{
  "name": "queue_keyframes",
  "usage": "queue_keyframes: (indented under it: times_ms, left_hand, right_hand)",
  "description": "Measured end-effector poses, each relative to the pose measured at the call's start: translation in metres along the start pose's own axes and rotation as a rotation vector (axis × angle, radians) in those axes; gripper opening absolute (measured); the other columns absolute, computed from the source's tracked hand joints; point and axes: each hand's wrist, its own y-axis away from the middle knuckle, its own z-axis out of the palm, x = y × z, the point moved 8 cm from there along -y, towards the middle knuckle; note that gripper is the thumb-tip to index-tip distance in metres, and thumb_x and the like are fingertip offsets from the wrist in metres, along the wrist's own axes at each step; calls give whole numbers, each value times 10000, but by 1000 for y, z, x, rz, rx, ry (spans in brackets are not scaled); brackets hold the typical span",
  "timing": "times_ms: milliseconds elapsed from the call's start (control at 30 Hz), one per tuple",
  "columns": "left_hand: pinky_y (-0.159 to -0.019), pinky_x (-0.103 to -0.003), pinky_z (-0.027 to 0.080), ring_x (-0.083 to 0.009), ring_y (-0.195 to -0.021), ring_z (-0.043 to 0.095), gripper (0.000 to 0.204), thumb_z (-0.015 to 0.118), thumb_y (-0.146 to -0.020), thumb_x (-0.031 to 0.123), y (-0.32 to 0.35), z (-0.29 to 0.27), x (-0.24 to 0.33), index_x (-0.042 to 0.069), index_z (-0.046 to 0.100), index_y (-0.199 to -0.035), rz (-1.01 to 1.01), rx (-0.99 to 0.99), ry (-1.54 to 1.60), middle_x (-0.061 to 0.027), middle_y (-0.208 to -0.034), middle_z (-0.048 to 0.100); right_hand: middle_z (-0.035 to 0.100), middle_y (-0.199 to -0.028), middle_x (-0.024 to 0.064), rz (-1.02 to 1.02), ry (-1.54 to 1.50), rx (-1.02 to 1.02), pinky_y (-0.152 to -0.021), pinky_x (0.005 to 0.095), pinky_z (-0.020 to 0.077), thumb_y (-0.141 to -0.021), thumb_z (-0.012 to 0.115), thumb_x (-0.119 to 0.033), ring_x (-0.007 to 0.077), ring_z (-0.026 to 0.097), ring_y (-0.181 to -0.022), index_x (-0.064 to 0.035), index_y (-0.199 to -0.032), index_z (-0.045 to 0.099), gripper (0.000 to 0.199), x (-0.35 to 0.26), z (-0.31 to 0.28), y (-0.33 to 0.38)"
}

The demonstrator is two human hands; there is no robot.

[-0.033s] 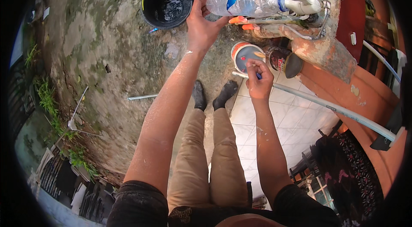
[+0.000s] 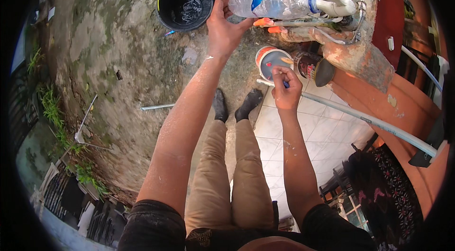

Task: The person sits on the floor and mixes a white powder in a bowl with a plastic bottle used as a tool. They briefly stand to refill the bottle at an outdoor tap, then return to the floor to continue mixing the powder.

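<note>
A clear plastic bottle (image 2: 282, 4) with a blue label lies on its side at the top, its blue-ringed neck joined to a white pipe fitting (image 2: 335, 5). My left hand (image 2: 225, 26) cups the bottle's base, with the thumb and fingers around its end. Lower and to the right, my right hand (image 2: 287, 89) is closed, the fingers pinched together. A small blue thing (image 2: 286, 84) shows between these fingers; most of it is hidden. Just beyond this hand stands a small round tub (image 2: 272, 64) with an orange and white rim, holding grey contents and a few small items.
A black bucket (image 2: 173, 7) with a yellow handle stands at the upper left. Beside the tub is a paint can (image 2: 324, 72). A long grey pipe (image 2: 374, 120) crosses the white tiles at the right. Orange-tipped rods (image 2: 277, 29) lie below the bottle, near a peeling ledge (image 2: 358, 54).
</note>
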Motion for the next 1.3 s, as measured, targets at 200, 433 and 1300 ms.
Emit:
queue_keyframes:
  times_ms: [200, 433, 1300]
  left_hand:
    - [-1031, -356, 564, -215, -1173, 693, 962, 980, -747, 152, -4, -3, 1, -43, 455, -1530, 3, 7, -10, -178, -1321, 692]
    - [-1036, -348, 568, -206, -1206, 680, 929, 961, -770, 123, -4, -3, -3, -45, 452, -1529, -3, 14, 19, -175, -1342, 683]
    - [-1020, -424, 598, -293, -1263, 638, 881, 991, -689, 184, -10, 6, 6, 109, 592, -1471, -21, -119, -191, -151, -1390, 562]
  right_hand:
    - [684, -821, -18, -126, 6, 14, -653, 202, 428, -1032, 703, -93, 20, 550, -701, 11, -1085, 734, 121, -49, -5, -1]
    - [578, -705, -31, -729, 82, 203, -603, 179, 324, -1024, 709, -96, 8, 478, -626, 55, -1255, 692, 276, -248, -27, 2]
    - [430, -668, -91, -667, 600, 71, -559, 220, 281, -922, 872, -246, 14, 389, -620, -71, -1166, 814, 306, -295, -26, -55]
